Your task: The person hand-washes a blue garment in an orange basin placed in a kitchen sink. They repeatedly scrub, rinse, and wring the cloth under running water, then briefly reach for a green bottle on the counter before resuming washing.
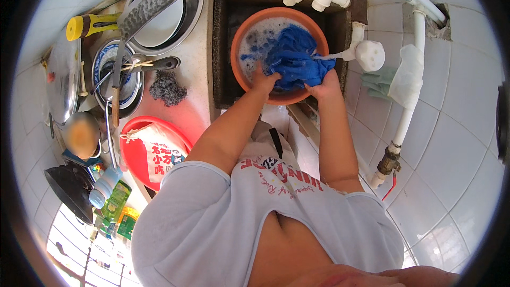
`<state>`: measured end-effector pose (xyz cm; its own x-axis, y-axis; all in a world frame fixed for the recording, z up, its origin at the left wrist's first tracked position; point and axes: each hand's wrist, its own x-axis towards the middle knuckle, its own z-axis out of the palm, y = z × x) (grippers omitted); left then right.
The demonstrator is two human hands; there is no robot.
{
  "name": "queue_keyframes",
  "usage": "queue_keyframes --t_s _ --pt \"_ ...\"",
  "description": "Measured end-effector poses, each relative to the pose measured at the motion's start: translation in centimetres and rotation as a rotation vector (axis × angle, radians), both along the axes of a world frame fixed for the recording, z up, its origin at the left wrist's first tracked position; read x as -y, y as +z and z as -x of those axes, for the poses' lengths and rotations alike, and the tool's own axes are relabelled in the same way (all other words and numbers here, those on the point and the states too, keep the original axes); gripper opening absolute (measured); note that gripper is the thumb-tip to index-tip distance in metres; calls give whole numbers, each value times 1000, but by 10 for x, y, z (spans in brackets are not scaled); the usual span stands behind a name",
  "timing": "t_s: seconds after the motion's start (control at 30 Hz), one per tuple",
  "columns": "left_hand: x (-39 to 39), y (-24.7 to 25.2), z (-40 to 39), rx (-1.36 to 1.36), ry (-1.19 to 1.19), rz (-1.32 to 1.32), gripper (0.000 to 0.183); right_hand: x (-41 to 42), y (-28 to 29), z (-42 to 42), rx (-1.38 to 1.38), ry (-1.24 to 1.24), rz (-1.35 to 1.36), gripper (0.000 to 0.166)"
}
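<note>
A wet blue cloth (293, 57) lies bunched in an orange plastic basin (236, 57) of sudsy water (253, 42). My right hand (326, 83) grips the cloth's near right edge, thumb on top. At the cloth's near left edge is my left hand (266, 79), its thumb against the fabric. Its fingers dip into the foam, so their hold is hidden. From a white tap (368, 56) on the right, a thin stream of water (328, 56) falls onto the cloth. The basin sits inside a dark stone sink (223, 83).
Left counter: a cleaver-like knife (149, 6) across a metal bowl (195, 16), a yellow-handled tool (89, 27), a patterned bowl (99, 54) with utensils, a steel-wool scourer (168, 87) and a red basin (131, 155). White pipes (418, 28) and grey-green gloves (378, 83) line the right tiled wall.
</note>
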<state>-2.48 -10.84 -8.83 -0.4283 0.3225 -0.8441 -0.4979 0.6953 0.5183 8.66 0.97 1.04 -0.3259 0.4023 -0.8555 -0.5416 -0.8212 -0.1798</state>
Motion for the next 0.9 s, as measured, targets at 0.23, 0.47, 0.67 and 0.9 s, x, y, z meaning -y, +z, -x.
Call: queue_keyframes --t_s 0.23,0.47,0.67,0.9 --pt "-19 61 28 406 259 -357 41 -16 29 -6 106 -102 -218 27" --pt "-32 93 27 853 709 -444 31 52 -45 -22 710 773 -1083 65" --pt "-42 156 -26 1121 801 -569 25 71 -28 26 -843 -900 -141 40" --pt "-29 216 -10 869 446 -740 26 36 56 -7 244 57 -914 45"
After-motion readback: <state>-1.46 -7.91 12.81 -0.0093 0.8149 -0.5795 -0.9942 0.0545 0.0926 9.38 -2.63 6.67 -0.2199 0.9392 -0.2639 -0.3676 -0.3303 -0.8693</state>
